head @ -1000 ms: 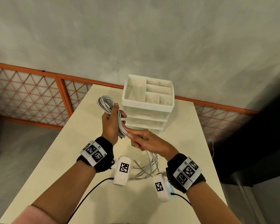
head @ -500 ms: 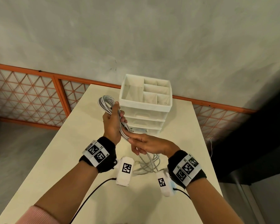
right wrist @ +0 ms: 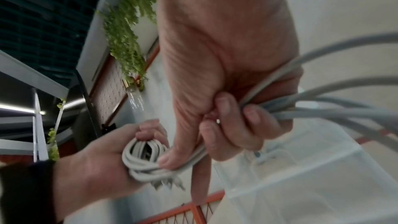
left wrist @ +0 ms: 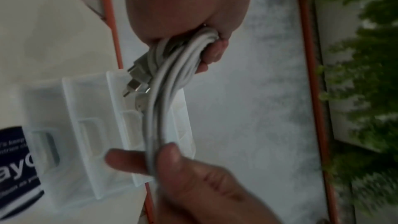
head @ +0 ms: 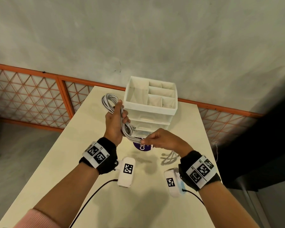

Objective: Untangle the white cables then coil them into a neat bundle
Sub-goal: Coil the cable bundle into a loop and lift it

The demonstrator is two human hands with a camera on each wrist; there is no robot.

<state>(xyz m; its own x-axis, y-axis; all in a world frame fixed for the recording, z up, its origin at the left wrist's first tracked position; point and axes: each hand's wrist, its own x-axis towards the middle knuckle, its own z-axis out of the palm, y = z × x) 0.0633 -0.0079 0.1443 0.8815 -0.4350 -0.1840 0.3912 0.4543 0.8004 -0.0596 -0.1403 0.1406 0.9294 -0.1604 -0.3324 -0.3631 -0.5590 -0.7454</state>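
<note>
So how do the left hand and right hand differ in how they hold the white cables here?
The left hand is raised and wraps its fingers round the coiled loops of the white cables; the right hand sits lower, pinching the uncoiled strands that lead from the coil. The left hand stands upright, the right lies more level. Both grip the same cables.

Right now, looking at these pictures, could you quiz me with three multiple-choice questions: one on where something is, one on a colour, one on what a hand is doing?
1. Where does the white plastic drawer organiser stand?
A. far end of the cream table
B. on the floor
C. in the person's lap

2. What colour is the railing frame behind the table?
A. blue
B. orange
C. black

3. What is the left hand doing?
A. lying flat on the table
B. gripping the coiled white cables
C. opening a drawer

Answers: 1 A, it sits by the far edge. 2 B, the bars are orange. 3 B, fingers wrap the coil while the right hand pinches the strands.
</note>
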